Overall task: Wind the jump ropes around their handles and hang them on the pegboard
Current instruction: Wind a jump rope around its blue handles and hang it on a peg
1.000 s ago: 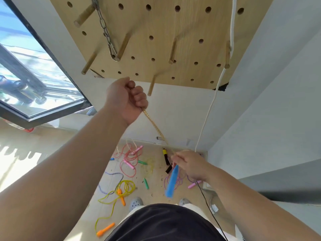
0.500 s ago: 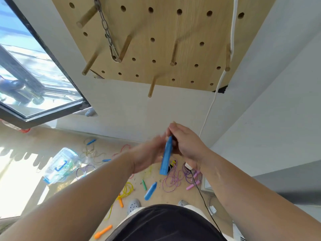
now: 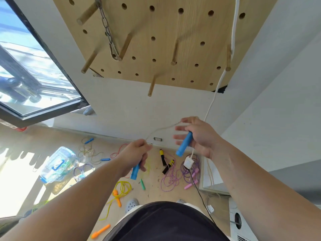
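Note:
My left hand (image 3: pixel 134 153) grips one blue jump-rope handle (image 3: pixel 135 172), whose lower end sticks out below the fist. My right hand (image 3: pixel 198 136) holds the second blue handle (image 3: pixel 185 144) against its palm, fingers partly spread. A thin pale rope (image 3: pixel 161 129) runs in an arc between the two hands. The wooden pegboard (image 3: pixel 191 54) hangs on the wall above, with several wooden pegs (image 3: pixel 151 87) sticking out.
A metal chain (image 3: pixel 107 33) hangs on one peg. A white cable (image 3: pixel 213 98) drops from the board to a white plug (image 3: pixel 188 162). Several coloured jump ropes (image 3: pixel 121 188) lie on the floor, beside a clear plastic container (image 3: pixel 57 165). A window (image 3: pixel 31 70) stands at the left.
My hands have parted from holding one blue handle together. Each now holds its own blue handle, the left one lower and to the left, with the rope stretched between them.

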